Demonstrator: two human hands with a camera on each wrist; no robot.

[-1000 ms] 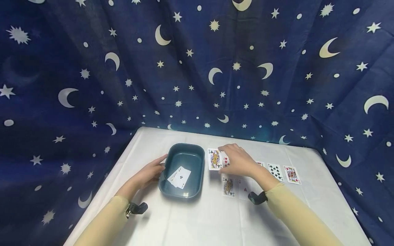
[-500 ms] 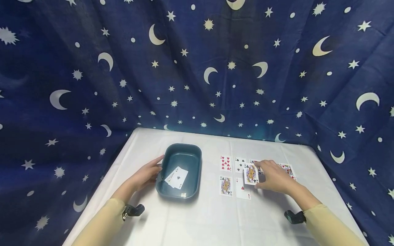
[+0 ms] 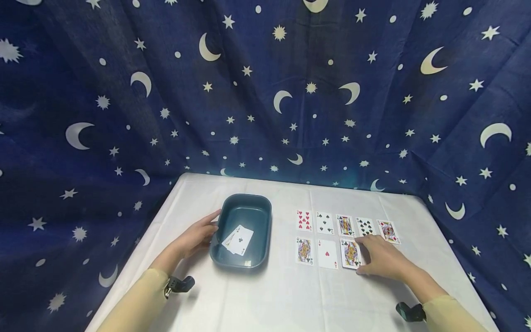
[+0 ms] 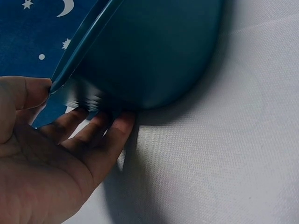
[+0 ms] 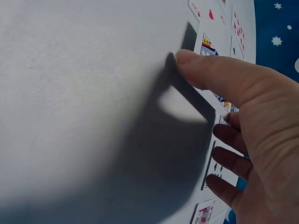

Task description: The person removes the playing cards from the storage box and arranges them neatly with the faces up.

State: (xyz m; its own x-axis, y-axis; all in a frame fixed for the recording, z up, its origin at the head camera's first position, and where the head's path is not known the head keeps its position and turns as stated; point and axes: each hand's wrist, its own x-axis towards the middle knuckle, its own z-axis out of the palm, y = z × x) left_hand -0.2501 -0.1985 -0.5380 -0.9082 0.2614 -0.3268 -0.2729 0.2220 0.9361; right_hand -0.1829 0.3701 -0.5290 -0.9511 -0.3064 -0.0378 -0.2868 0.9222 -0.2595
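Observation:
My right hand [image 3: 383, 257] pinches a face playing card [image 3: 351, 253] with club pips by its edges, thumb at the near side and fingertips at the far side. The card lies in line with the lower row, close over the white tablecloth, and its shadow shows in the right wrist view. To its left lie an ace of hearts [image 3: 327, 254] and a face card [image 3: 304, 251]. My left hand [image 3: 198, 237] holds the left side of a dark teal plastic tub [image 3: 267, 230]. In the left wrist view its thumb is at the rim and fingertips touch the outer wall.
Inside the tub lie overlapping cards with an ace of clubs [image 3: 241, 240] on top. An upper row of face-up cards runs from a hearts card [image 3: 304, 220] to a red face card [image 3: 389, 231]. A dark blue star-patterned curtain [image 3: 249, 92] hangs behind the table.
My right hand has carried the face card rightward from beside the tub, then down into the lower row right of the ace of hearts. My left hand has stayed at the tub.

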